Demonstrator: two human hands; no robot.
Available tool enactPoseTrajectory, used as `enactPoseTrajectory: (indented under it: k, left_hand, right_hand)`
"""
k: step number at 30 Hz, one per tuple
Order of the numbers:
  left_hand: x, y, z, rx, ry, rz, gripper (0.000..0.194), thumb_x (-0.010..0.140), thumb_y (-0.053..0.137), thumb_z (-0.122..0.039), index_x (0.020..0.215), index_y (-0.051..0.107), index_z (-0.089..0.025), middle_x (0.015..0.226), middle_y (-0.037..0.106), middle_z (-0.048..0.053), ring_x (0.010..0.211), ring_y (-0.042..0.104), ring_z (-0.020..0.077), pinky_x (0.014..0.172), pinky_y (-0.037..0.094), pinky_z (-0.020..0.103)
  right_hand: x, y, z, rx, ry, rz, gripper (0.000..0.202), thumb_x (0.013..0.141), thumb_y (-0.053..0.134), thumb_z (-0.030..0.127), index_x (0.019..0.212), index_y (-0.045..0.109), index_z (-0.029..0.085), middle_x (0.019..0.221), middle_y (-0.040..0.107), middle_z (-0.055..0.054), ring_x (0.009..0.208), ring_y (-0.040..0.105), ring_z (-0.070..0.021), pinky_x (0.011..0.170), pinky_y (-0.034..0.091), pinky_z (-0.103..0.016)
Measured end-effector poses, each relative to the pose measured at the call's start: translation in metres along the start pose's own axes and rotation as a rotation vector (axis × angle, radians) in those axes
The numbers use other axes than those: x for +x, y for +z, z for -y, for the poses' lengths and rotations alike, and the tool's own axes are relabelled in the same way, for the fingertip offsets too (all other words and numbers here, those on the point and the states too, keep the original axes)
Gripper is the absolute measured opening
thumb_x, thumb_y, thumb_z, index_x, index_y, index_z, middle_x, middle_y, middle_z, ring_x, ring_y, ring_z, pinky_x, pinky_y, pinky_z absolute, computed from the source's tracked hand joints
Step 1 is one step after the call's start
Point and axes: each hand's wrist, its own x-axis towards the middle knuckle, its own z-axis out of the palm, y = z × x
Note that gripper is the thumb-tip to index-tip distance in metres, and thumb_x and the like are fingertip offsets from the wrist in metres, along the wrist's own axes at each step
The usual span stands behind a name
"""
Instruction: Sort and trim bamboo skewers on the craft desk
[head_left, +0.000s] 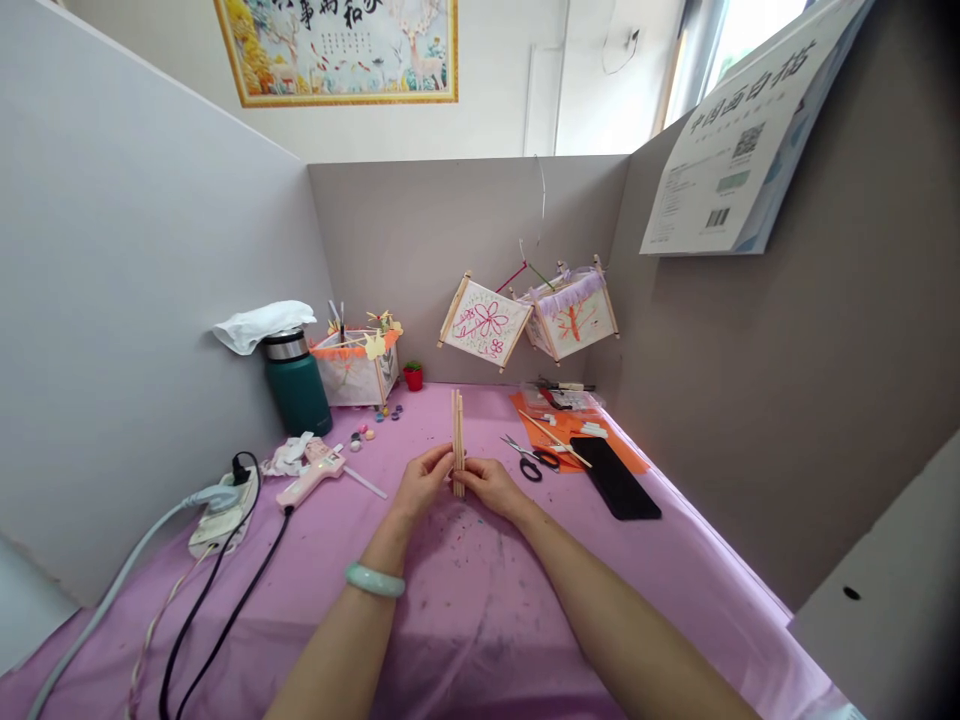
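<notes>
A small bundle of thin wooden sticks (458, 430) stands upright above the pink-covered table, between my two hands. My left hand (421, 483) grips it from the left, fingers closed near its middle. From the right, my right hand (489, 484) pinches the sticks a little lower. To the right of my hands lie scissors (532, 459) with black handles, blades pointing away. A pink hot glue gun (311, 476) with a white glue stick (365, 482) rests to the left.
A power strip (223, 520) with cables sits at left, near a green bottle (296, 385) and a paper box (356, 370). On the right are a black phone (616, 478) and orange paper (628, 455). Paper lanterns (574, 315) hang at the back. Grey partitions (465, 230) enclose the table.
</notes>
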Motion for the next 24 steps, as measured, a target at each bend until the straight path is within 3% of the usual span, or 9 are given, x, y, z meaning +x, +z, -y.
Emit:
enactPoseTrajectory:
  k: [8,12,15,24]
  left_hand:
    - [-0.005,0.0,-0.008,-0.12,-0.002,0.02,0.033,0.075,0.063,-0.041,0.089,0.072,-0.013,0.099,0.07,0.01,0.088,0.063,0.02,0.082,0.047,0.029]
    - [-0.005,0.001,-0.008,-0.172,-0.013,0.018,0.035,0.076,0.063,-0.041,0.096,0.07,-0.013,0.089,0.069,0.008,0.08,0.061,0.0168,0.075,0.046,0.026]
    - [-0.005,0.002,-0.008,-0.208,-0.028,0.008,0.04,0.075,0.064,-0.041,0.102,0.067,-0.013,0.077,0.067,0.005,0.07,0.059,0.0146,0.07,0.045,0.026]
    - [-0.004,0.003,-0.013,-0.194,-0.054,-0.05,0.034,0.066,0.07,-0.039,0.087,0.071,-0.013,0.073,0.067,0.004,0.069,0.059,0.0145,0.071,0.045,0.027]
  right_hand:
    - [-0.004,0.006,0.0,0.112,0.022,0.116,0.026,0.077,0.059,0.038,0.078,0.067,0.014,0.072,0.068,-0.003,0.067,0.061,-0.0158,0.067,0.047,-0.028]
    - [-0.004,0.005,0.001,0.131,0.023,0.159,0.026,0.076,0.06,0.038,0.076,0.068,0.013,0.073,0.067,-0.003,0.066,0.06,-0.0152,0.067,0.046,-0.028]
    - [-0.003,0.003,0.001,0.068,0.01,0.168,0.026,0.077,0.059,0.038,0.075,0.067,0.013,0.069,0.065,-0.001,0.065,0.058,-0.0143,0.065,0.045,-0.026]
    - [-0.001,0.004,-0.002,-0.195,-0.14,0.099,0.019,0.079,0.057,0.029,0.065,0.061,0.016,0.068,0.053,0.002,0.064,0.049,-0.0107,0.061,0.039,-0.021]
